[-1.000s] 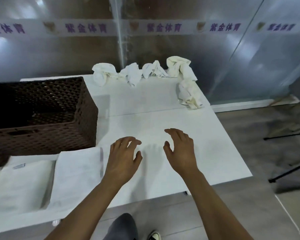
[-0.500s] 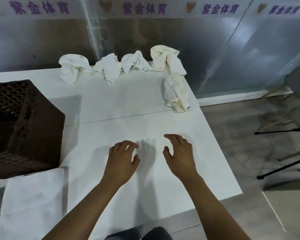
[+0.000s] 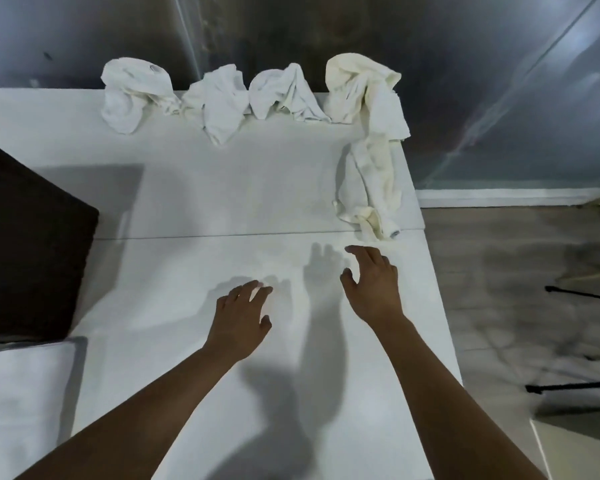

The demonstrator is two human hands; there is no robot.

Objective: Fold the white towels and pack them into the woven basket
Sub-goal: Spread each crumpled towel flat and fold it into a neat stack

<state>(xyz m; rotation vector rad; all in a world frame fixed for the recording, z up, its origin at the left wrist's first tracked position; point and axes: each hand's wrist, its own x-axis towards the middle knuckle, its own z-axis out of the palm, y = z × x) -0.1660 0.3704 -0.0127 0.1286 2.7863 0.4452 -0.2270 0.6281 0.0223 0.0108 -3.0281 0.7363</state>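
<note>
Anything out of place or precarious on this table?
One thing: the cream towel at the far right corner spills slightly past the table edge. The other crumpled towels sit fully on the tabletop. Both hands are empty.

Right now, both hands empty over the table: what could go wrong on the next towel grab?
1. The long crumpled towel nearest the right hand lies along the table's right edge; a careless pull could drag it off.
2. The four crumpled towels in the back row touch; lifting one may snag its neighbour.
3. The woven basket is mostly out of frame, so placement is unchecked.
</note>
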